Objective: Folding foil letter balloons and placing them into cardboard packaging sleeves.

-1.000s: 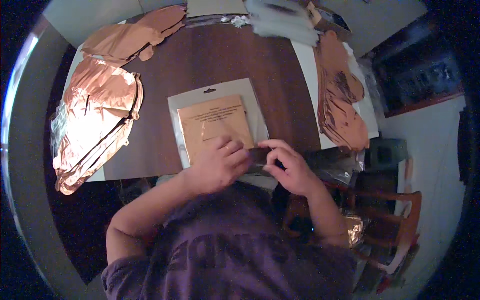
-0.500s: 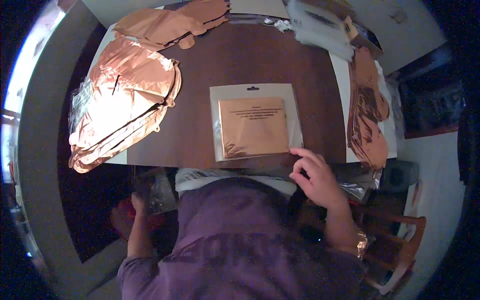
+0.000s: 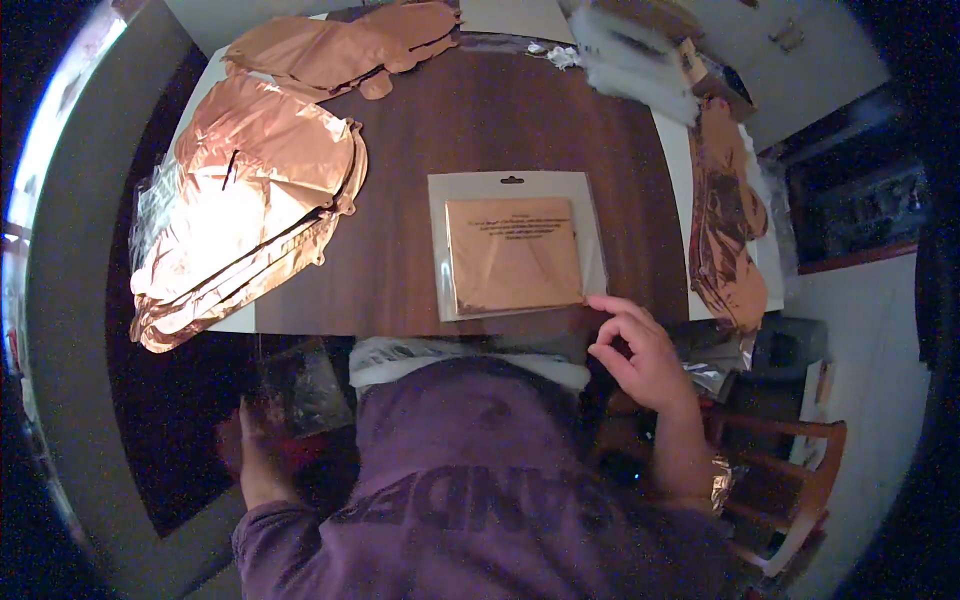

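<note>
Head view: squarish packet (image 3: pixel 515 265) points hole (image 3: pixel 511 180) away, right hand (image 3: pixel 640 350) curled alongside, left hand (image 3: pixel 250 430) blurred, grip unclear.

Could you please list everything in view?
Table: one, brown with white edges, centre
Package: one, copper and pale, table's near centre
Foil stacks: three, copper, two table left, one right
Scraps: several, white, table's far edge
Plastic sheeting: one bundle, translucent white, far right
Box: one, brown, far right
Clear plastic: some, colourless, lower left
Chair: one, brown, lower right
Shirt: one, purple, lower centre
Left hand: one, bare, blurred, lower left
Right hand: one, bare, fingertip at package's near-right corner
</note>
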A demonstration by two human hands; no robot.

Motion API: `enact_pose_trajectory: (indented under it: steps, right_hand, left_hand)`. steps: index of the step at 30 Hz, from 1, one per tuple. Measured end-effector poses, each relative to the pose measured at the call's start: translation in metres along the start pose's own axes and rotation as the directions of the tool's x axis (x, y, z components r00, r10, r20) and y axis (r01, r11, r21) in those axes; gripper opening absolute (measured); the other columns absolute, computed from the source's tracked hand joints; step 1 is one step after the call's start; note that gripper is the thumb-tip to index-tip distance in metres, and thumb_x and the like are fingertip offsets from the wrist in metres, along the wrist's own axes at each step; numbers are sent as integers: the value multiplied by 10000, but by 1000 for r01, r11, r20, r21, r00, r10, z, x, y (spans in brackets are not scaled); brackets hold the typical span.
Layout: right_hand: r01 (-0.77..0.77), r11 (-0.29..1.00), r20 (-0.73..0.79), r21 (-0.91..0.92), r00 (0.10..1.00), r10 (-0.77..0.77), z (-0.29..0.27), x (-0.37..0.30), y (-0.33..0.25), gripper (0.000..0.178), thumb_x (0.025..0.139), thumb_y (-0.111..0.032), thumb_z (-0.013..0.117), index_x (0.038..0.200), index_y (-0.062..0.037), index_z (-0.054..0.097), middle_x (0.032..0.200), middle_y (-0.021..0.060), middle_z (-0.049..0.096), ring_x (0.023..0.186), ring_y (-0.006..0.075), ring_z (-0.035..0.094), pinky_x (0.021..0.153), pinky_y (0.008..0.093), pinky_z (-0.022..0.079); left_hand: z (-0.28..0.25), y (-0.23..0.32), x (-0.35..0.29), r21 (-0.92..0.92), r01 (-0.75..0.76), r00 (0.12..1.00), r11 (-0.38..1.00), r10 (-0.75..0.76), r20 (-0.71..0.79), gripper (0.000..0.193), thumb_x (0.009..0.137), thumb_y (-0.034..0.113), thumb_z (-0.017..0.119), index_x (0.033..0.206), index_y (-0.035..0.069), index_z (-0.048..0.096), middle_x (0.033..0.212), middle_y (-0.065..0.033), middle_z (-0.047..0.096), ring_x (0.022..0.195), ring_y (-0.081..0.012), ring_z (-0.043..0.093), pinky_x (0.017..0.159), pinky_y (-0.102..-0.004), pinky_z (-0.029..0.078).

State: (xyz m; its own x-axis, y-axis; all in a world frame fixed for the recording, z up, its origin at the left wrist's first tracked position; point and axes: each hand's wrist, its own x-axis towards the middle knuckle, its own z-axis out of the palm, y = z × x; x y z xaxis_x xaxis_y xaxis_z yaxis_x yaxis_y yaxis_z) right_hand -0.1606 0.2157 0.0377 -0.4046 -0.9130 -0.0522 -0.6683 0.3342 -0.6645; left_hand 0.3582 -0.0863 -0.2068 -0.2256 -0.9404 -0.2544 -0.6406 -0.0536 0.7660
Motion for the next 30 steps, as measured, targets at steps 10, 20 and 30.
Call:
enact_pose_trajectory:
  steps: [10, 20, 30]
  right_hand:
    - [140, 989, -169, -50, 975, -146, -13, -6, 1, 159, 750, -30, 728, 805, -46, 580, 1143, 121, 658, 984, 263, 610, 823, 343, 474]
    - [160, 985, -137, -68, 976, -168, -14, -14, 17, 221, 757, -131, 755, 918, -85, 611, 1143, 101, 645, 1037, 304, 598, 900, 402, 449]
    - [185, 897, -187, -401, 942, -278, 5, 26, 13, 538, 741, -263, 752, 1201, -65, 558, 1270, 126, 535, 1150, 330, 519, 977, 471, 391]
  left_hand:
    - [-17, 45, -25, 170, -48, 989, 984, 23, 145, 230, 802, 218, 716, 916, 21, 680, 804, -188, 643, 747, -354, 633, 706, -403, 518]
    - [-9, 154, -33, 353, -115, 964, 929, 19, 264, 273, 796, 255, 730, 921, 16, 688, 789, -192, 648, 739, -346, 643, 695, -403, 523]
    - [31, 285, -49, 468, -279, 887, 838, 38, 460, 366, 758, 326, 763, 932, 9, 705, 737, -200, 650, 704, -338, 657, 661, -399, 530]
